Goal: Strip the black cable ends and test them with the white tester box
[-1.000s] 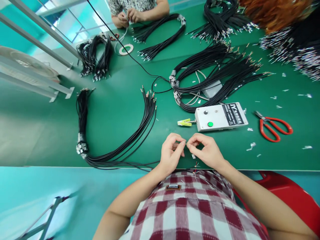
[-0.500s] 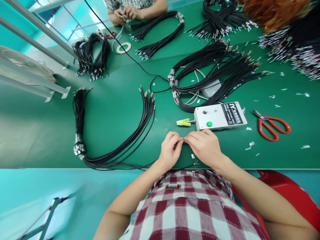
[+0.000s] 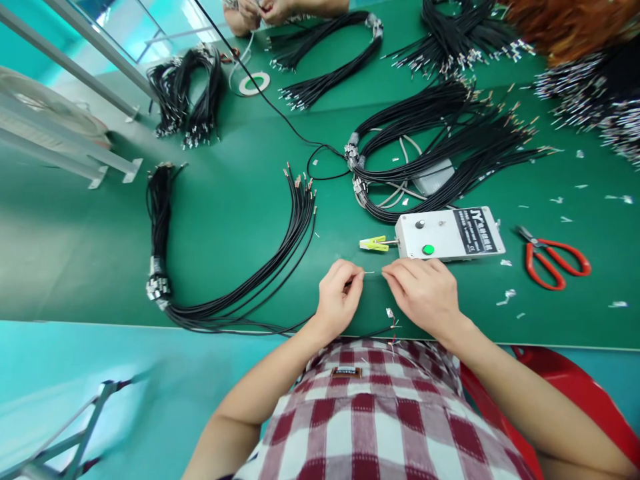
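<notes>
My left hand [image 3: 339,293] is pinched on a cable, and a thin pale wire end [image 3: 369,272] sticks out from its fingertips toward the right. Just right of that end, my right hand [image 3: 425,290] has its thumb and fingertips pressed together; anything between them is too small to make out. The grey box [image 3: 445,233] with a green button lies directly beyond my right hand, a yellow-green clip [image 3: 374,244] on its left side. A bundle of black cables [image 3: 250,290] curves from the left toward my left forearm. Stripped wire ends [image 3: 394,327] lie by the table edge.
Red-handled cutters [image 3: 555,257] lie on the green table [image 3: 240,227] at right, among white scraps. More black cable bundles [image 3: 425,153] spread behind the box. Across the table are another person's hands [image 3: 265,10], near a tape roll [image 3: 254,83]. Metal rails stand at left.
My hands have moved apart, exposing the pale wire end between them. The view has shifted slightly, and less of the other person shows.
</notes>
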A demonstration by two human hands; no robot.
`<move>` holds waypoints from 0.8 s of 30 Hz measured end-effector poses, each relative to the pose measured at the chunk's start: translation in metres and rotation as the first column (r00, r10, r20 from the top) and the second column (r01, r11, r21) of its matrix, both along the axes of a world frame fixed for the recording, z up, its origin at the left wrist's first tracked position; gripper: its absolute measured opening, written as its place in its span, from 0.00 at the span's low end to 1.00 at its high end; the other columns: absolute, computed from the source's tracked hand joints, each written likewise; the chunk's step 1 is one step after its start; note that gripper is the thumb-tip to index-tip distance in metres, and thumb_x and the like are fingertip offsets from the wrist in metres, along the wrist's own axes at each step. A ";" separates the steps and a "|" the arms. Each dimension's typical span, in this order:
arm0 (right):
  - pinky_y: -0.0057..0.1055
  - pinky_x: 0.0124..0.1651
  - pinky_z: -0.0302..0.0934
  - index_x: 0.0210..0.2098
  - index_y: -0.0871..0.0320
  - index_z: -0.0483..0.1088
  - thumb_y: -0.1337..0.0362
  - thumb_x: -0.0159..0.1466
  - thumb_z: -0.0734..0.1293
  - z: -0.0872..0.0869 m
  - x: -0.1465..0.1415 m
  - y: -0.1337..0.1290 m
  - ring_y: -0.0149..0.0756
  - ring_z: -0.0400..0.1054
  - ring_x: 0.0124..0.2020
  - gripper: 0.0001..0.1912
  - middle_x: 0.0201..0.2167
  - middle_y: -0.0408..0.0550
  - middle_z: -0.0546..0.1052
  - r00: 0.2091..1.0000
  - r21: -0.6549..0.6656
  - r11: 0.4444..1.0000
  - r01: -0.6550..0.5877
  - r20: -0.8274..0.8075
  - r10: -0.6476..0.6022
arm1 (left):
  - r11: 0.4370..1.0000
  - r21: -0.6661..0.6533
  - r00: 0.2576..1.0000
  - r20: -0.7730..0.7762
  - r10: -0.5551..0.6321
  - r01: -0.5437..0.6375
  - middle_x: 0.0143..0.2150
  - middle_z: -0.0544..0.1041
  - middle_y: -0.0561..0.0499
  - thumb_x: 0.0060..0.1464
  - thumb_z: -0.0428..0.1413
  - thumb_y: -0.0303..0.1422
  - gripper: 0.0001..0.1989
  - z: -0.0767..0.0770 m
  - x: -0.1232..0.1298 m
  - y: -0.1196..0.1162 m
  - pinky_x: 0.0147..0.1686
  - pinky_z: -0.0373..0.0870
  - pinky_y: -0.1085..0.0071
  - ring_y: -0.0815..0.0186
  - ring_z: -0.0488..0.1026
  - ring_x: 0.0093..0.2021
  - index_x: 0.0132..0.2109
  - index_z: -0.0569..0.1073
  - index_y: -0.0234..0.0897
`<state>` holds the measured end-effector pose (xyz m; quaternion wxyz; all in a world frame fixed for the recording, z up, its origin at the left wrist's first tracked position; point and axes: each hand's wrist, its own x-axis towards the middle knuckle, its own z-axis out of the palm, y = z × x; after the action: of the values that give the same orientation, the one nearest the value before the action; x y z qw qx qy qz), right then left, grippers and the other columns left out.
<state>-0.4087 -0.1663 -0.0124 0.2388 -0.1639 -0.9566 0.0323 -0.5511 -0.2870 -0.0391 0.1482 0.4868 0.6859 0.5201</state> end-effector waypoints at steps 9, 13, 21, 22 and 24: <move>0.38 0.39 0.47 0.35 0.55 0.76 0.65 0.71 0.63 0.006 -0.014 -0.005 0.37 0.66 0.37 0.10 0.35 0.44 0.81 0.993 0.052 0.997 -0.059 0.104 0.053 | 1.000 -0.009 0.998 -0.061 -0.028 0.028 0.34 0.70 0.50 0.64 0.50 0.27 0.08 0.006 0.001 0.000 0.34 0.67 0.71 0.67 0.69 0.35 0.36 0.70 0.38; 0.39 0.40 0.46 0.36 0.56 0.75 0.65 0.70 0.64 0.014 -0.013 0.010 0.40 0.65 0.42 0.09 0.39 0.47 0.81 0.991 0.058 0.998 -0.013 0.130 0.006 | 0.998 -0.044 0.999 0.023 0.039 -0.038 0.32 0.70 0.51 0.64 0.52 0.31 0.08 0.001 -0.008 0.004 0.32 0.65 0.72 0.68 0.68 0.33 0.34 0.69 0.38; 0.41 0.41 0.45 0.33 0.57 0.70 0.68 0.67 0.67 0.010 -0.050 0.052 0.43 0.61 0.43 0.05 0.34 0.49 0.77 0.918 0.133 0.991 -0.007 0.394 -0.047 | 0.990 -0.092 0.982 0.143 0.120 -0.108 0.30 0.67 0.53 0.62 0.53 0.32 0.09 -0.005 -0.031 0.022 0.29 0.61 0.74 0.69 0.66 0.30 0.32 0.68 0.37; 0.41 0.41 0.45 0.30 0.56 0.69 0.69 0.67 0.66 0.006 -0.054 0.055 0.42 0.61 0.41 0.08 0.31 0.47 0.76 0.911 0.134 0.991 -0.014 0.410 -0.042 | 0.990 -0.092 0.982 0.142 0.122 -0.109 0.30 0.67 0.53 0.62 0.53 0.32 0.09 -0.005 -0.033 0.025 0.29 0.61 0.74 0.69 0.65 0.30 0.32 0.68 0.37; 0.41 0.40 0.45 0.28 0.55 0.67 0.71 0.66 0.65 0.000 -0.058 0.059 0.41 0.61 0.39 0.11 0.28 0.45 0.74 0.906 0.137 0.990 -0.024 0.422 -0.036 | 0.989 -0.093 0.983 0.135 0.124 -0.112 0.30 0.67 0.53 0.62 0.53 0.32 0.09 -0.006 -0.035 0.030 0.28 0.60 0.74 0.69 0.65 0.30 0.32 0.67 0.37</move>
<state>-0.4667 -0.1077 -0.0125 0.0366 -0.1529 -0.9850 -0.0716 -0.5863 -0.2567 -0.0452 0.1854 0.4008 0.7230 0.5313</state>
